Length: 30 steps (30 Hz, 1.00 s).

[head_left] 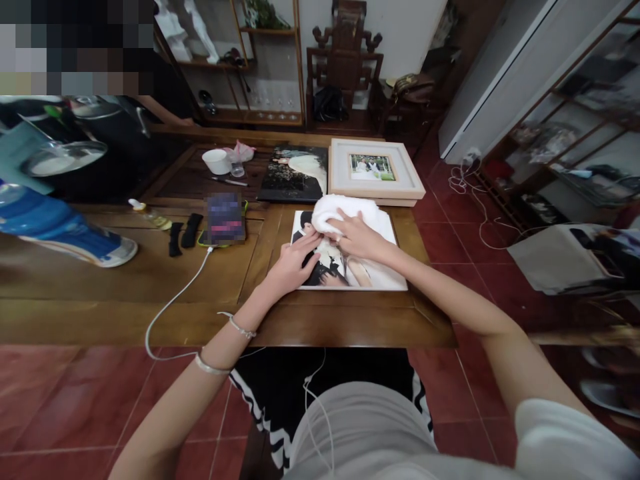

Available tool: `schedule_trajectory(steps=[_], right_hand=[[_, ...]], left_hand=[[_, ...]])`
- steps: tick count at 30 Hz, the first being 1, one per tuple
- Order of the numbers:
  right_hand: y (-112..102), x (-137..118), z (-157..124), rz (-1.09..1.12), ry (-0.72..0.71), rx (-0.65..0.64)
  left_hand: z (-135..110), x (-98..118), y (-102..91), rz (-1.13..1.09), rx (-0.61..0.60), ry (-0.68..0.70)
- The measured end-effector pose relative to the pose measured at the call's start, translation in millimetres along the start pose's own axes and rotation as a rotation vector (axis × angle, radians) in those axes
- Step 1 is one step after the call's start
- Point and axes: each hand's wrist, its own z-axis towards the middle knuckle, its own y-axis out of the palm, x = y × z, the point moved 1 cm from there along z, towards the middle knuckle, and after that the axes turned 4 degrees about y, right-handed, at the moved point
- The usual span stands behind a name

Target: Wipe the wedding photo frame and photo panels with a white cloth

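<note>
A large photo print [373, 270] lies flat on the wooden table [125, 280] in front of me. My right hand [357, 237] presses a white cloth [337, 210] onto the print's upper part, fingers curled over the cloth. My left hand [295, 263] rests on the print's left edge, fingers lying flat on it. Two silver bracelets sit on my left wrist.
Behind the print lie a dark photo album [295, 175] and a white-framed picture [373, 170]. A phone [225, 219] with a white cable, two black items [183, 233], a small bottle [150, 215], a white bowl [216, 161] and a pen are to the left. Another person's blue shoe [60, 230] rests on the table's left.
</note>
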Motion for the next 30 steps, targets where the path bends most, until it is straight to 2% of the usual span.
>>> schedule_trajectory(steps=[3,7,10,13,17,24,27,30], right_hand=[[2.3,-18.3,24.9,0.009,-0.055,-0.044],[2.8,-33.7,39.6,0.000,-0.144,-0.086],[1.4,-32.7,40.3,-0.009,-0.145,-0.066],[0.2,-20.7,34.7,-0.026,-0.112,-0.040],[-2.5,8.3,15.0,-0.068,-0.066,-0.022],[-14.2,60.9,-37.2,-0.100,0.035,0.074],[-14.2,68.5,-57.2,-0.103,0.038,0.065],[-9.1,57.5,-81.5,-0.114,0.020,0.058]], left_hand=[[0.5,1.3,-1.2,0.036,-0.017,-0.019],[1.2,1.8,-2.2,0.069,-0.052,-0.061],[1.3,1.5,-2.0,0.063,-0.047,-0.051],[0.7,0.2,-0.4,0.029,-0.020,-0.023],[-0.3,-3.2,2.3,-0.013,0.017,0.000],[0.2,-3.7,1.2,-0.022,0.028,0.016],[0.2,-3.0,0.5,-0.019,0.035,0.020],[0.2,-2.1,-0.4,-0.014,0.023,0.011]])
